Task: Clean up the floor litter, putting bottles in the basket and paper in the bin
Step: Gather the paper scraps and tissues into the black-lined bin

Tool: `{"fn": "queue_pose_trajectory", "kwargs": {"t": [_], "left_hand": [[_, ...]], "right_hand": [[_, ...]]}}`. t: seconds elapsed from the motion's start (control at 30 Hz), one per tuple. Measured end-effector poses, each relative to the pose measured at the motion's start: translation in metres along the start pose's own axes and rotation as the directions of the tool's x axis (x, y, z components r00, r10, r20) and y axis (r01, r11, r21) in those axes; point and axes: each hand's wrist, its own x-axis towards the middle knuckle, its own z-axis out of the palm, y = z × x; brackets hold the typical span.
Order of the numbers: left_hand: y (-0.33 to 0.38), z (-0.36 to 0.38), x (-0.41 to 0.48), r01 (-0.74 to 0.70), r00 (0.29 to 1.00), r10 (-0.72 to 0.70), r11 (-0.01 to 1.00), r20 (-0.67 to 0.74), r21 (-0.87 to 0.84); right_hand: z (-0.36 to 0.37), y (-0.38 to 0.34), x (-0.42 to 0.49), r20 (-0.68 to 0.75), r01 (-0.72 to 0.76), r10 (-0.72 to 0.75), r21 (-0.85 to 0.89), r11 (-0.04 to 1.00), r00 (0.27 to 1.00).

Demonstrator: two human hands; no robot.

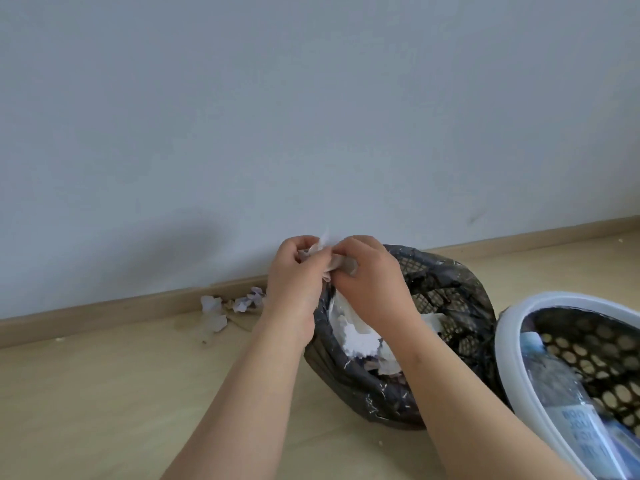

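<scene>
My left hand point(294, 271) and my right hand point(367, 275) meet above the near rim of the bin and together pinch a crumpled wad of white paper point(323, 245). The bin point(450, 292) is a black mesh basket lined with a dark plastic bag, and white paper scraps point(353, 336) lie inside it. Several more torn paper pieces point(225, 308) lie on the floor by the skirting board, left of my hands. At the right stands a white-rimmed basket point(512, 337) with a clear plastic bottle point(561, 386) in it.
A pale grey wall fills the upper half, with a wooden skirting board point(104, 306) along its foot. The floor point(121, 393) is light wood. A few tiny crumbs lie on it near the wall.
</scene>
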Motion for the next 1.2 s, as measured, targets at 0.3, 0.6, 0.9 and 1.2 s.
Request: {"fn": "queue_pose_trajectory", "kwargs": {"t": [0.3, 0.6, 0.9, 1.2], "left_hand": [[-0.048, 0.022, 0.004, -0.242, 0.962, 0.273, 0.799, 0.025, 0.551], [-0.098, 0.041, -0.012, -0.542, 0.823, 0.256, 0.087, 0.507, 0.836], [-0.087, 0.034, -0.008, -0.461, 0.875, 0.143, -0.05, 0.463, 0.886], [-0.084, 0.025, -0.007, -0.455, 0.872, 0.119, -0.159, 0.475, 0.876]], "right_hand": [[-0.032, 0.072, -0.016, 0.093, -0.191, 0.229, -0.305, 0.933, 0.969], [-0.009, 0.115, -0.042, 0.363, -0.354, 0.451, -0.303, 0.885, 0.815], [-0.023, 0.107, -0.031, 0.261, -0.472, 0.508, -0.191, 0.861, 0.821], [-0.014, 0.117, -0.04, 0.158, -0.348, 0.488, -0.519, 0.781, 0.859]]}}
